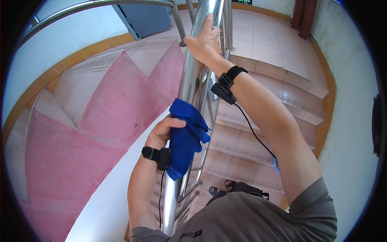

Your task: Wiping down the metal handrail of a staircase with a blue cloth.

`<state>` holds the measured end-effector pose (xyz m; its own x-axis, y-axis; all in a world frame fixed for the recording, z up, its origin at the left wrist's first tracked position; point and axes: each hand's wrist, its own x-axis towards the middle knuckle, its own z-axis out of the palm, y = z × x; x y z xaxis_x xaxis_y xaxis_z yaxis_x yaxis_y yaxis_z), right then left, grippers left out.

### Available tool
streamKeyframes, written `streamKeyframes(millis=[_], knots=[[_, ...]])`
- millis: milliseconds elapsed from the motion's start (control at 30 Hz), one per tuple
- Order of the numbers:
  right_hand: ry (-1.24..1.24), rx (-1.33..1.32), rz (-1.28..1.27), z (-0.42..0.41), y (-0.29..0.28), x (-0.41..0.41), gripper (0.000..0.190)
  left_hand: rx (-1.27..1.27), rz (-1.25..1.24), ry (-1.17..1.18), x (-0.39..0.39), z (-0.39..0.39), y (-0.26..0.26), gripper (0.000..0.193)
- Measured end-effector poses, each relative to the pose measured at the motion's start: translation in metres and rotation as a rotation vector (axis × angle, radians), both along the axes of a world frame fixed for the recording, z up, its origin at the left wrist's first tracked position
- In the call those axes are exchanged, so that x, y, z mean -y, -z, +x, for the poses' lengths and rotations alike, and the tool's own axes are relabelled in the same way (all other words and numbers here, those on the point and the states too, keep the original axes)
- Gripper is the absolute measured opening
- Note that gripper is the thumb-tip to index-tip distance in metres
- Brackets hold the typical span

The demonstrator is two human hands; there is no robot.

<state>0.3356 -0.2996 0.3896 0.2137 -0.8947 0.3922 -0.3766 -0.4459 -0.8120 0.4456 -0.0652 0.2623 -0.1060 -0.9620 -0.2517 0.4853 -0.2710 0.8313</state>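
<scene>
A thick polished metal handrail (189,81) runs up the middle of the view. A blue cloth (186,136) is draped over its lower part, and my left hand (167,127) grips the cloth against the rail from the left, thumb on top. Higher up, my right hand (205,42) rests on the bare rail with the index finger stretched along it; the other fingers are partly hidden at the rail's side. Each wrist wears a black strap with a small device and a cable.
Tiled stairs (245,136) descend on the right beside thin metal balusters (208,112). A pink-painted stair side (115,99) lies left. Beyond are a landing (260,39), a grey door (145,16) and dark red pipes (304,18) by the right wall.
</scene>
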Motion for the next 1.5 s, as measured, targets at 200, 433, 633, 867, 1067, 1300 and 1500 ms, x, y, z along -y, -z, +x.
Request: streamKeyframes(millis=[200, 433, 633, 867, 1067, 1300, 1500], knots=[[-0.015, -0.003, 0.018, 0.001, -0.004, -0.002, 0.114, 0.117, -0.001, -0.029, 0.054, -0.007, -0.049, 0.05], [-0.01, 0.02, -0.015, 0.005, 0.0, 0.0, 0.116, 0.867, -0.078, -0.437, 0.088, -0.061, -0.09, 0.026], [-0.032, 0.029, -0.042, 0.0, 0.002, 0.001, 0.117, 2.037, -0.298, -0.779, 0.081, -0.091, -0.057, 0.023], [-0.047, 0.009, -0.058, -0.003, -0.002, -0.007, 0.117, 2.172, -0.22, -0.691, 0.035, -0.099, -0.017, 0.039], [-0.047, 0.013, -0.076, -0.002, 0.001, -0.007, 0.115, 2.302, -0.13, -0.694, -0.013, -0.104, 0.023, 0.037], [-0.07, -0.004, -0.084, -0.001, 0.005, -0.002, 0.114, 2.247, -0.095, -0.701, -0.091, -0.118, 0.067, 0.03], [-0.028, -0.003, -0.115, 0.004, 0.012, 0.02, 0.115, 2.157, 0.015, -0.828, -0.158, -0.142, 0.078, 0.027]])
